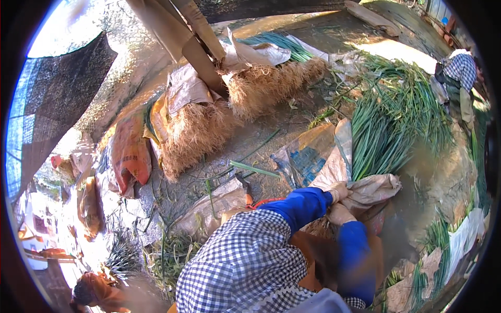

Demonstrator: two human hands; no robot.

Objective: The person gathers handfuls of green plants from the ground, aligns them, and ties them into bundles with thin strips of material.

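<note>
A large bundle of long green scallions (373, 138) lies in front of me, its lower end wrapped by a pale woven sack sheet (377, 189). My left hand (340, 192) is closed on the gathered edge of this sheet. Just below it, my right hand (340, 214) also grips the sheet, close against the left. Brown roots (319, 228) show beside my right wrist. The fingertips of both hands are partly hidden by the folds. Blue sleeves cover both my forearms.
Wrapped scallion bundles with shaggy roots (198, 133) stand ahead by wooden posts (193, 49). Red-orange sacks (131, 151) lie at left. A dark-bladed tool with an orange handle (245, 190) rests near my left elbow. Another person (459, 73) bends at far right; someone else (94, 292) is lower left.
</note>
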